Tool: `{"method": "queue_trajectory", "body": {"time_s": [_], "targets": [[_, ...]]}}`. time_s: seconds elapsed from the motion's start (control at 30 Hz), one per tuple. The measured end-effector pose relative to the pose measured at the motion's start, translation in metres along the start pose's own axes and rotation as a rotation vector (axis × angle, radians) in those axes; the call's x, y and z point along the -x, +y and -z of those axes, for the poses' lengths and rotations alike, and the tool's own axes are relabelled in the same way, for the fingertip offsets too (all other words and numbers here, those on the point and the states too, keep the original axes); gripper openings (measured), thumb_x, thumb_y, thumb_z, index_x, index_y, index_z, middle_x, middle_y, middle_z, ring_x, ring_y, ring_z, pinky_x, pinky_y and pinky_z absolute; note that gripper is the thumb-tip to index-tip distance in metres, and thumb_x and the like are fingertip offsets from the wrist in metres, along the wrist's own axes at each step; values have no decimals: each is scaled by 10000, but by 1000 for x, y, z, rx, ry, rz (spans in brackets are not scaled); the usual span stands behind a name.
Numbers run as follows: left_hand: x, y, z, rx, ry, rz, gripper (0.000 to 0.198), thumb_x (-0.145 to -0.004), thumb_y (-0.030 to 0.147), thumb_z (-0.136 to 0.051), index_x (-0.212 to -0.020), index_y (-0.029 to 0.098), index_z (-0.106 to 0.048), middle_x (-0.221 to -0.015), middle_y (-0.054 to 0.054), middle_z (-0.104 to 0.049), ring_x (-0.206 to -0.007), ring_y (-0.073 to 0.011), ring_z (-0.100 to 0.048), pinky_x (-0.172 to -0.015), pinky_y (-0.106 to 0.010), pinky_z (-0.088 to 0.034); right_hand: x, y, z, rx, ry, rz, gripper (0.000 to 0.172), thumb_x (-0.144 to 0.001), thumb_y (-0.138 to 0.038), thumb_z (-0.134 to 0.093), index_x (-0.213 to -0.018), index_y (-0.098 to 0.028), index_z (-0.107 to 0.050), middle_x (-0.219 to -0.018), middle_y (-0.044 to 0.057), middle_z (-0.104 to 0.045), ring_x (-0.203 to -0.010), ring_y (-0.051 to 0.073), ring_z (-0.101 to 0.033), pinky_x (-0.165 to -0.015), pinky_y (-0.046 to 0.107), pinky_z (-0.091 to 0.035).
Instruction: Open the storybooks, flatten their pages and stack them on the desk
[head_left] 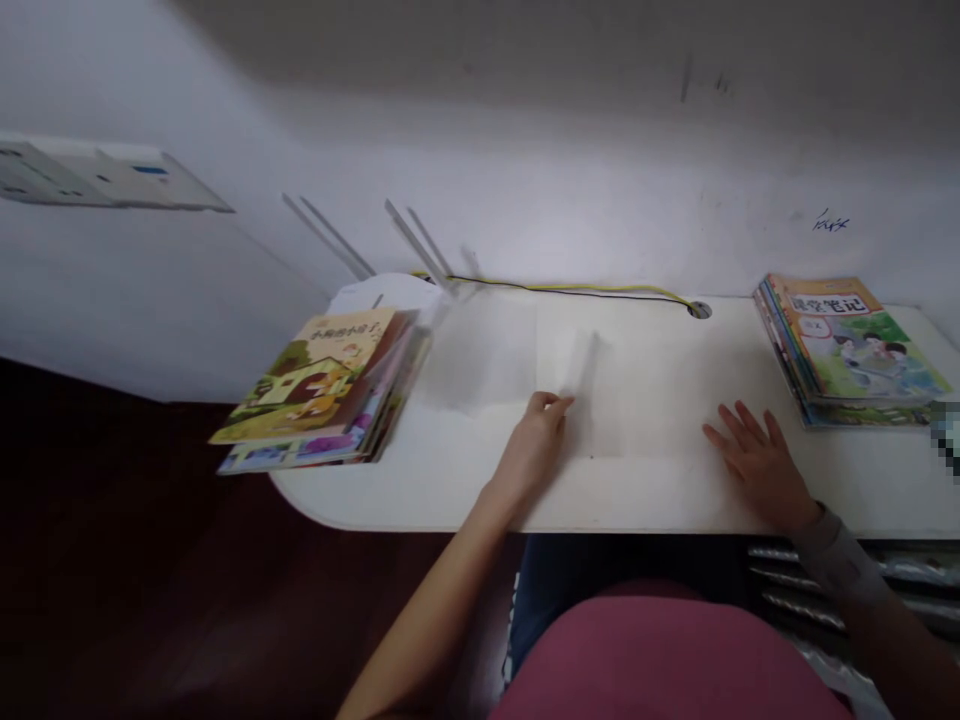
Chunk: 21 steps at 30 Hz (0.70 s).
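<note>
My left hand (538, 440) is over the middle of the white desktop (450, 495), thumb and fingers pinched together on a thin, pale sheet (581, 365). The sheet is smeared by motion, with its edge slanting up from my fingertips. It looks like paper, but I cannot tell whether it is loose or a page. Further right, my right hand (757, 465) is open with its fingers spread, low over or resting on the desktop, and nothing is in it. The nearest thing to it is a stack of books (862, 345) with an orange and green cover on top.
Another stack of books (315, 375) overhangs the desk's rounded left end. Behind it stands a white device (386, 290) with several upright antennas (416, 240). A yellow cable (585, 288) and a black one run along the wall to a cable hole (699, 310). Wall sockets (105, 175) are at left.
</note>
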<state>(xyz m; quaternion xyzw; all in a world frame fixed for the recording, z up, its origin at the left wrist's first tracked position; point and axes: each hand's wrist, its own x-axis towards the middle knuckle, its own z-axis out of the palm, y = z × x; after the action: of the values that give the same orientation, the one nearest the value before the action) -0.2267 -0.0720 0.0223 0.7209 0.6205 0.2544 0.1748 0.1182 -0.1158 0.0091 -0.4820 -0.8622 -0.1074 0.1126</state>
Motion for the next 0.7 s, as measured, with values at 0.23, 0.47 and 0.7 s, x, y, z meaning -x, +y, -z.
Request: {"method": "queue_trajectory", "body": {"time_s": [0.23,0.47,0.7], "targets": [[4,-1,-10,-285,-61,-33,355,-891,127,-405,-1172,179,-616,-1170,-151,-570,-896,-228,-630,-783,-362,-509,9,4,-14,-51,-148,25,507,-934,-487,-422,-1351,-210,-502,-1448,144,-453,-1332,319,-411,-1020,519,-374],[-22,-78,117,-418,262,85,420,-879,247,-518,-1291,166,-508,-1345,-152,-505,-1252,-275,-468,-1018,-437,-408,-8,-2,-16,-48,34,2,496,-964,-471,-331,-1345,-194,-489,-1453,158,-439,-1369,299,-358,-1077,509,-295],[-6,-176,220,-536,195,661,505,-773,457,-692,-860,-31,-597,-720,-127,-658,-821,-291,-631,-744,-405,-507,-8,-9,-37,-61,-35,63,549,-962,-510,-301,-1366,-173,-457,-1446,177,-444,-1337,320,-399,-1027,540,-340]]}}
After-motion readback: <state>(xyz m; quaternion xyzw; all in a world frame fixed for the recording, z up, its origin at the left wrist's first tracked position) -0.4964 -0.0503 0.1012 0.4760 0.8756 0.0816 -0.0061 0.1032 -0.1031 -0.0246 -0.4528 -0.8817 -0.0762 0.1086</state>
